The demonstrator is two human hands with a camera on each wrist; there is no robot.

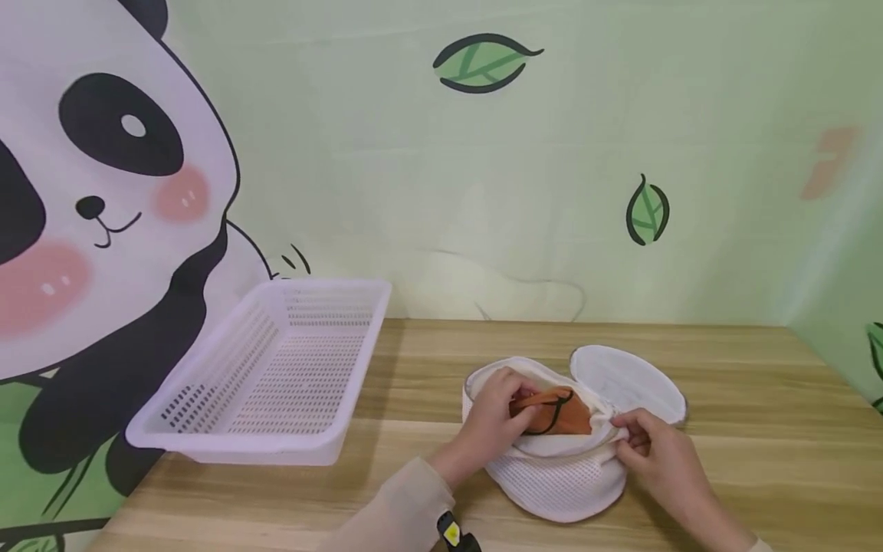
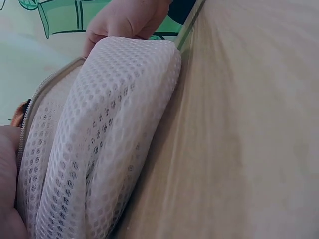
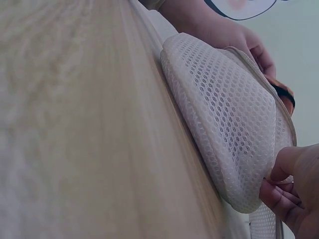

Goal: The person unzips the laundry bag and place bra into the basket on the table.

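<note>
A white mesh laundry bag (image 1: 552,491) stands on the table with its zipped lid (image 1: 629,382) folded back to the right. Inside its mouth lies an orange-brown item with a black cord (image 1: 572,414); its exact kind is unclear. My left hand (image 1: 498,414) reaches over the bag's near left rim and pinches the orange-brown item between thumb and fingers. At the right side of the mouth, my right hand (image 1: 658,456) pinches the bag's edge near the lid's hinge. The right wrist view shows these fingers (image 3: 284,164) gripping the mesh fabric. The bag's bottom is hidden.
To the left, a white plastic basket (image 1: 327,445) with slotted walls sits on the wood-grain table (image 1: 414,368). Behind the table hangs a pale green backdrop (image 1: 386,176) printed with a panda and leaves.
</note>
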